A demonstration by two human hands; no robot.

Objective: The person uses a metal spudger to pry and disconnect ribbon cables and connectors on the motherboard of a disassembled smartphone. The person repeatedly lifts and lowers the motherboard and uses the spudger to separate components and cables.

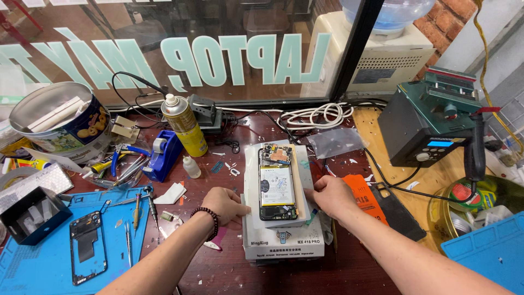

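An opened smartphone [277, 183] lies back-up, battery and circuit board showing, on the white heating plate machine [284, 243] in the middle of the bench. My left hand [225, 204] rests against the plate's left edge, fingers curled beside the phone's lower left corner. My right hand [333, 198] presses the plate's right edge, fingertips at the phone's right side, pinching what looks like a thin sheet under it. A dark bead bracelet circles my left wrist.
A blue mat [49, 267] at left carries a phone frame [88, 246], screwdrivers and a black parts box [30, 213]. Spray can [184, 124], tape dispenser [164, 155], tin [60, 123] and pliers stand behind. A rework station [431, 128], cables and an orange card [361, 196] are at right.
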